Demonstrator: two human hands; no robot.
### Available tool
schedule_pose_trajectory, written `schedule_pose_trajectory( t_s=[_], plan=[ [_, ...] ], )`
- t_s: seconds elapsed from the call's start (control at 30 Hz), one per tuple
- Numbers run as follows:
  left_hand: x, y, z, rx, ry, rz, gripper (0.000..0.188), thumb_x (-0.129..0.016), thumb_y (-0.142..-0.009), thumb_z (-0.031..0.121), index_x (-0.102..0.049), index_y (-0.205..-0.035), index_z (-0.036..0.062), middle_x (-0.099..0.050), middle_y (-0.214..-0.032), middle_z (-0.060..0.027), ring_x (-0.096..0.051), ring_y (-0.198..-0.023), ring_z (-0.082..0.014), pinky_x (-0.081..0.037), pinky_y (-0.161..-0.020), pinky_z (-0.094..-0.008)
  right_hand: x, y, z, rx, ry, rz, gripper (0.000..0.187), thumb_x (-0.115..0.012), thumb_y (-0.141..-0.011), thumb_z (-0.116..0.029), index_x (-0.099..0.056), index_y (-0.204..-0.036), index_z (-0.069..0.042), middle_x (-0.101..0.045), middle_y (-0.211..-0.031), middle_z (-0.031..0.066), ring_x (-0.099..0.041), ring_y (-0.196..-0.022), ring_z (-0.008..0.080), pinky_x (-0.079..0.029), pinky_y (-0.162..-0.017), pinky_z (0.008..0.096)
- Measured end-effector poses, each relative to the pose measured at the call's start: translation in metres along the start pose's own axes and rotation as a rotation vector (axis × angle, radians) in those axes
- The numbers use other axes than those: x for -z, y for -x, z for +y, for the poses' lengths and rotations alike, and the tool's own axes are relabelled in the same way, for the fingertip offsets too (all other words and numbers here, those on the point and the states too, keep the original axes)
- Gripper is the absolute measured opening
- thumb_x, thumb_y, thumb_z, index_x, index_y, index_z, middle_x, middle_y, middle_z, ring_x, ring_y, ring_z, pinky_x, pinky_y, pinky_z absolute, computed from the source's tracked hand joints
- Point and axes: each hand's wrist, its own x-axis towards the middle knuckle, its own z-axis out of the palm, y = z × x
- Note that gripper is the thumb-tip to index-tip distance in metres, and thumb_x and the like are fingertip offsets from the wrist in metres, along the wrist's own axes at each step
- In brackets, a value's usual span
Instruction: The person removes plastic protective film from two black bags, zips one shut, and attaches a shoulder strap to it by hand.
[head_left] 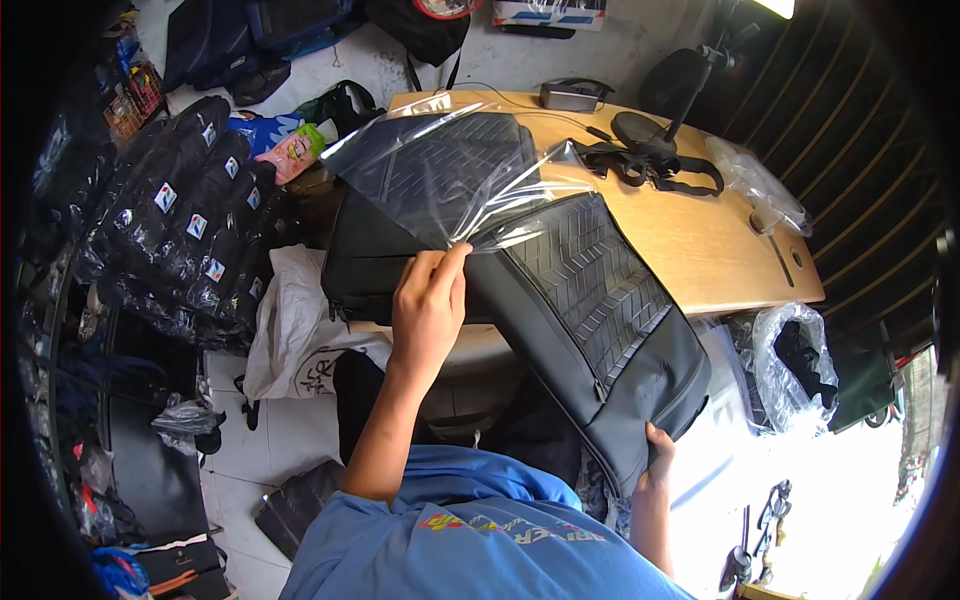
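Observation:
A black backpack (560, 340) with an embossed chevron front panel lies tilted across the near table edge, over my lap. My right hand (655, 462) grips its lower right corner, thumb on top and the other fingers hidden beneath. A clear plastic bag (430, 185) covers the upper end of this backpack and spreads over the table. My left hand (432, 298) pinches the edge of the plastic between thumb and fingers. Behind the film, a second black backpack (345, 265) with a similar patterned panel lies on the left of the table.
The wooden table (690, 250) holds a lamp stand (640, 128), black straps (690, 178), a grey case (572, 95) and folded clear plastic (760, 185). Plastic-wrapped black goods (185, 220) are piled at the left. A white sack (285, 330) sits below them.

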Motion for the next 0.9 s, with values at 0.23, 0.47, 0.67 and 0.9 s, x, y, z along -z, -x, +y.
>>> schedule_pose_trajectory(
  t_s=[0.23,0.47,0.67,0.9],
  plan=[
    [-0.015,-0.008,0.002,0.381,0.378,0.024,0.018,-0.055,-0.091,0.003,-0.063,-0.108,0.0012,-0.064,-0.09,-0.0088,-0.061,-0.077,-0.0161,-0.047,-0.068,-0.0266,0.001,-0.01,0.02,0.018,-0.173,-0.132,0.035,-0.056,-0.08,-0.01,-0.055,-0.107,0.014,-0.064,-0.102,0.0254,-0.066,-0.089,0.0344,-0.056,-0.084,0.0428],
    [-0.014,-0.02,-0.005,0.547,0.738,0.064,0.017,-0.065,-0.086,0.003,-0.065,-0.102,-0.0037,-0.065,-0.081,-0.004,-0.058,-0.071,-0.0045,-0.047,-0.065,-0.0195,0.005,-0.011,0.023,0.051,-0.163,-0.121,0.036,-0.057,-0.079,-0.008,-0.055,-0.107,0.014,-0.064,-0.103,0.025,-0.066,-0.091,0.0346,-0.055,-0.086,0.0432],
    [-0.023,-0.021,-0.005,0.522,0.563,0.111,0.011,-0.062,-0.089,0.004,-0.065,-0.095,-0.0047,-0.064,-0.078,-0.001,-0.056,-0.069,-0.0037,-0.046,-0.063,-0.0183,-0.001,-0.013,0.023,0.037,-0.135,-0.077,0.039,-0.058,-0.078,-0.008,-0.053,-0.11,0.013,-0.064,-0.104,0.0242,-0.066,-0.091,0.0341,-0.055,-0.086,0.0434],
    [-0.022,-0.02,-0.004,0.663,0.843,0.126,0.014,-0.058,-0.091,0.006,-0.064,-0.097,-0.0045,-0.062,-0.082,-0.0025,-0.054,-0.069,-0.0053,-0.045,-0.062,-0.0208,-0.007,-0.011,0.025,0.043,-0.145,-0.062,0.04,-0.059,-0.078,-0.008,-0.052,-0.111,0.013,-0.063,-0.105,0.0234,-0.066,-0.092,0.0339,-0.055,-0.086,0.0436]
  ],
)
